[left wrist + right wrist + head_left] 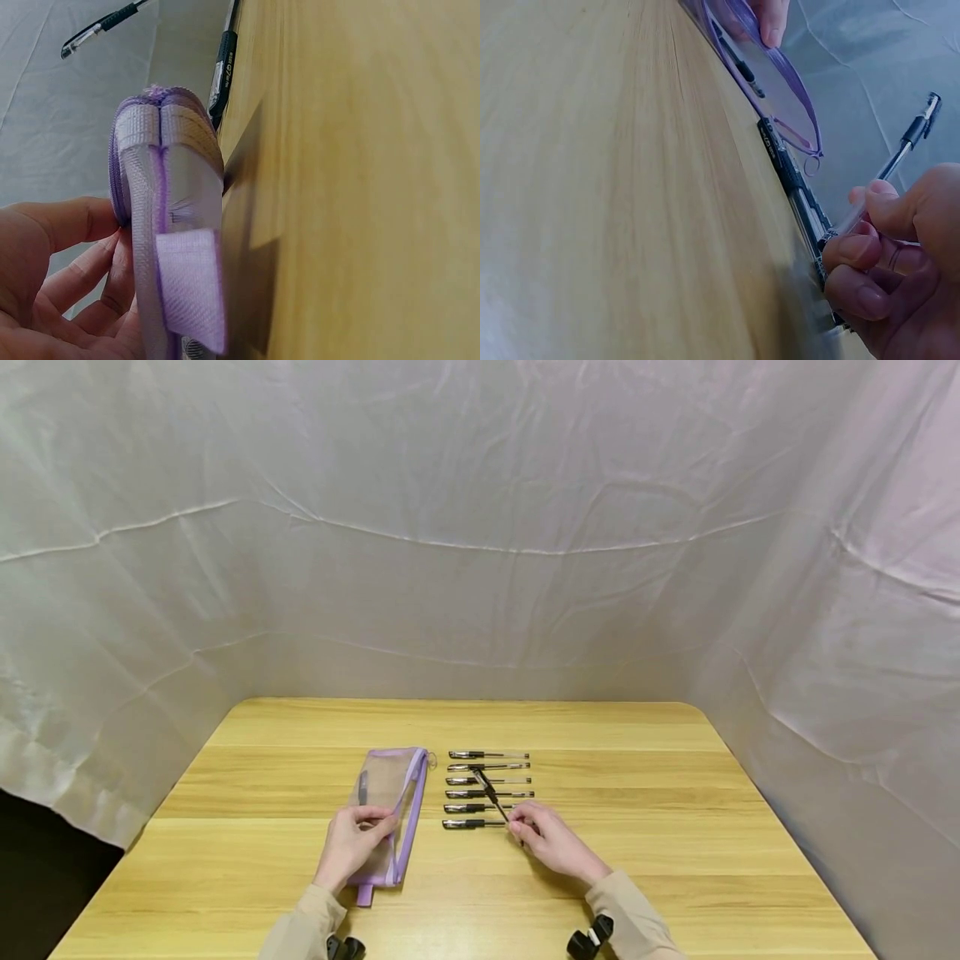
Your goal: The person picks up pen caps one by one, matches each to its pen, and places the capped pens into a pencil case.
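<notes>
A purple-edged mesh zip pouch (386, 764) lies on the table, its zipped side gaping in the right wrist view. My left hand (354, 843) pinches the upper edge of that opening between thumb and fingers. Inside the pouch is a black-capped pen (739, 66), seen through the mesh. My right hand (553, 842) grips another pen (489, 789) near the end of its clear barrel, with the black cap pointing up and toward the pouch. That held pen is raised over a row of several similar pens (465, 823), which lie side by side to the right of the pouch.
The wooden table (675, 793) extends to both sides and behind the pens. Pale fabric (480, 610) hangs around its back and sides. A purple tab (191, 281) sticks out from the pouch's near end, and a small ring (811, 165) hangs at the far end.
</notes>
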The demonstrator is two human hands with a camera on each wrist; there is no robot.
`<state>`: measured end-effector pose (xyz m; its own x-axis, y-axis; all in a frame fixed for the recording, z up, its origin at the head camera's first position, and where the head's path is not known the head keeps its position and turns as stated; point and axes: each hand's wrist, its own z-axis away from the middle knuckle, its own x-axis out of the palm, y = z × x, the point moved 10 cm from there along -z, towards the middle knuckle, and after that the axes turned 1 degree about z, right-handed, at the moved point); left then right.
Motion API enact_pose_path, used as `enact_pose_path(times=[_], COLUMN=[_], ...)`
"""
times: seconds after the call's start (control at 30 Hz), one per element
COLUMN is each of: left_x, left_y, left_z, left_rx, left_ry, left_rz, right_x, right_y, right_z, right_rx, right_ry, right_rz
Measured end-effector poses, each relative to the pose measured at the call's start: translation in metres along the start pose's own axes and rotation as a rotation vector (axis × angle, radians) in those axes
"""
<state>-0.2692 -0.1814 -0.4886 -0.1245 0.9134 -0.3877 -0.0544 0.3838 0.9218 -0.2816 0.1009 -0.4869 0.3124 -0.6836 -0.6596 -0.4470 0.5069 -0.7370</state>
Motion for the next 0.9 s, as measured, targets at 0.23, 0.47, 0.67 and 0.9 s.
enact_pose_path(times=[0.23, 0.47, 0.67, 0.9], left_x=[0.001, 0.0, 0.0, 0.0], left_y=[-0.001, 0.0, 0.0, -0.001], left_z=[-0.001, 0.0, 0.0, 0.0], left_rx=[-0.009, 0.003, 0.002, -0.005], left_ry=[0.001, 0.0, 0.001, -0.001], left_rz=[0.007, 0.009, 0.004, -0.007], right_x=[0.005, 0.005, 0.008, 0.014], right_y=[0.001, 0.0, 0.003, 0.006], right_z=[0.0, -0.001, -0.003, -0.004], right_rx=[0.022, 0.031, 0.098, 0.145], right_ry=[-0.022, -0.011, -0.019, -0.027], right_rz=[-0.023, -0.031, -0.196, -0.475])
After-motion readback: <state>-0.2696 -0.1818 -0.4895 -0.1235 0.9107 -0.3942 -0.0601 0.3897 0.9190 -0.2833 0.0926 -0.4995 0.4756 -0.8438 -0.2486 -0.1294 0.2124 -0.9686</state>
